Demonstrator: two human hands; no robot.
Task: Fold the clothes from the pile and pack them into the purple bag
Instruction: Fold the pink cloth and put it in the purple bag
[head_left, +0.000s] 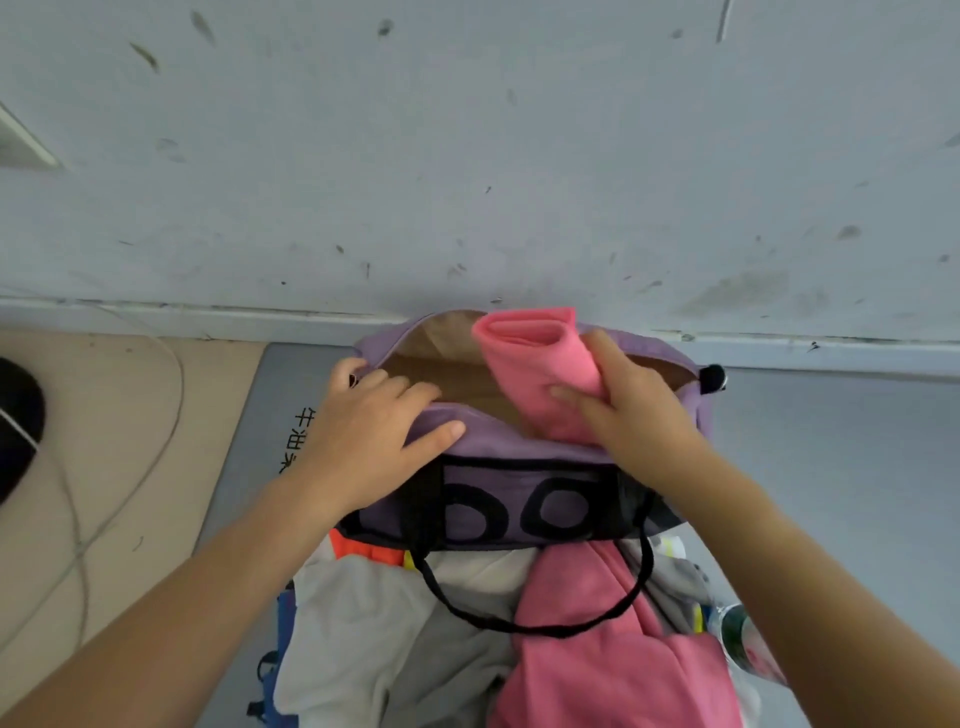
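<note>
While the purple bag (519, 452) stands open against the wall (467, 156), the left hand (374, 431) lies palm down on its near rim, fingers (415, 395) hooked over the edge and thumb pressed outside. The right hand (634, 410) reaches from the right, fingers wrapped round a folded pink garment (530, 364) that sits half inside the opening. The pile of clothes (467, 634) lies on the floor (831, 467) at the bag's near side, under its black strap (519, 626).

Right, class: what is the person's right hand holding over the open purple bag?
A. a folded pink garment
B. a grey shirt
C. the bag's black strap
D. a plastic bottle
A: the right hand has its grip around a folded pink garment, which is partly inside the opening of the purple bag.
</note>
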